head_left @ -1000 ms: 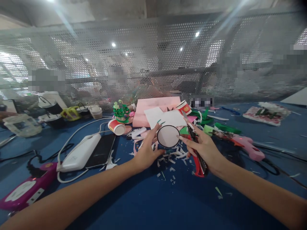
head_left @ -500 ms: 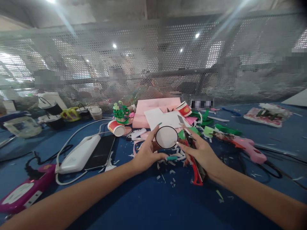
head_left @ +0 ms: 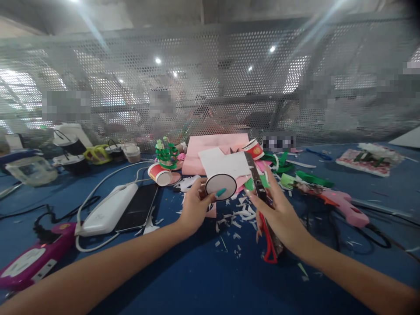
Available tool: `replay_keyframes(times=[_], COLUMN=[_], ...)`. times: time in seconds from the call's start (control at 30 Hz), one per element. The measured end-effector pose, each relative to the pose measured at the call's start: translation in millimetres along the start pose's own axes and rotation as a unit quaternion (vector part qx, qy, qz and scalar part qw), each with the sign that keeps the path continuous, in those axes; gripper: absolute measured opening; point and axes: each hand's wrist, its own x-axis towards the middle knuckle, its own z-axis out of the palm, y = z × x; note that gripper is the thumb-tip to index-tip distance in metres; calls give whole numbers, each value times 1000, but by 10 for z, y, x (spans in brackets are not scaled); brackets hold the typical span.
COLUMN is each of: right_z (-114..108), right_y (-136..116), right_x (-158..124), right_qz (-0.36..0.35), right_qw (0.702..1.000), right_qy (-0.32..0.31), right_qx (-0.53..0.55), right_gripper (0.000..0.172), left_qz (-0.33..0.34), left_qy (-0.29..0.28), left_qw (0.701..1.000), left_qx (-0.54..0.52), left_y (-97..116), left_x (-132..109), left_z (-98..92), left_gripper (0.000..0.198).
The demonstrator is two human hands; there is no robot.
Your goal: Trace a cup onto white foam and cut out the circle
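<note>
My left hand (head_left: 194,203) holds a round white disc (head_left: 215,186) with a thin black rim. Its thumb, with a teal nail, presses on the disc's face; the other fingers are mostly hidden behind it. My right hand (head_left: 278,212) is closed around a long, narrow tool (head_left: 271,236) with a dark, metallic upper part and a red lower part; its exact kind is unclear. The tool's top end points away from me, near a sheet of white paper (head_left: 226,164). White paper scraps (head_left: 243,212) lie on the blue table between my hands.
Pink paper (head_left: 216,142) lies behind the white sheet, with red paper cups (head_left: 159,175) nearby. A small green paper tree (head_left: 166,153) stands at centre left. A phone (head_left: 139,208) and white power bank (head_left: 108,210) lie left. To the right is a pink glue gun (head_left: 344,205).
The disc has moved slightly left and tilted, and my left thumb has come onto its face. My right hand has drawn away from the disc, still holding the tool.
</note>
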Motion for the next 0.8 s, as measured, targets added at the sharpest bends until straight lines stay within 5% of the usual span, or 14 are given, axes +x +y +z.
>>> replay_keyframes(times=[0.3, 0.8], right_z=[31, 14], right_y=[-16, -63], right_x=[-25, -28], right_qz=[20, 40], right_qw=[991, 986], right_qy=[-127, -158], right_qx=[36, 45], right_gripper=[67, 67], left_qz=[14, 45], left_qy=[-22, -20], left_qw=[998, 993], left_qx=[64, 104], left_y=[-3, -54], left_x=[-29, -29], left_z=[0, -17], left_gripper=[21, 29])
